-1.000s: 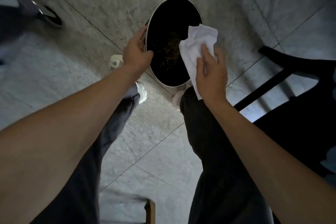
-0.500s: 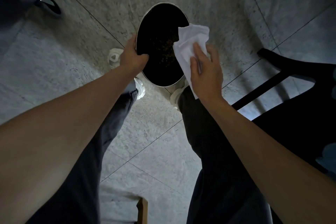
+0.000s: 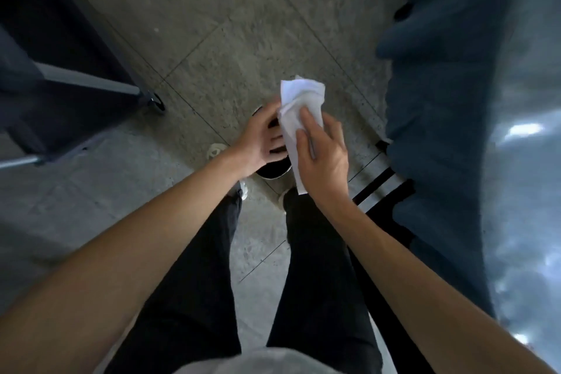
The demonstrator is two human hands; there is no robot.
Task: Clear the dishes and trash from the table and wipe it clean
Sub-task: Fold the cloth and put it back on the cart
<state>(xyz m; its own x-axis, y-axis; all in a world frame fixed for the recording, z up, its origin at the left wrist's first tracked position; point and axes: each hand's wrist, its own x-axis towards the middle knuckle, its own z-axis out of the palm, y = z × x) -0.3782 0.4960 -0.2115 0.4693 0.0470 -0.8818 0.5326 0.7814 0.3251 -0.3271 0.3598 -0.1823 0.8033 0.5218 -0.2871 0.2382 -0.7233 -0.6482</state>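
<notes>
A white paper napkin (image 3: 299,106) is between both hands at chest height. My right hand (image 3: 321,158) holds it, with fingers laid over its front and the lower end tucked under the palm. My left hand (image 3: 258,140) meets the napkin's left edge, thumb on top and fingers running behind it. Below the hands a round black trash bin (image 3: 273,171) with a metal rim stands on the floor, mostly hidden by them.
A dark glossy table (image 3: 516,191) fills the right side, with a black chair frame (image 3: 379,188) beside it. A dark wheeled cart (image 3: 60,70) stands at the left. Grey tiled floor (image 3: 243,39) lies ahead, and my legs and white shoes below.
My left hand has let go of the bin's rim and come over to the napkin. The view has risen, so the bin looks smaller and lower. The table now shows at the right.
</notes>
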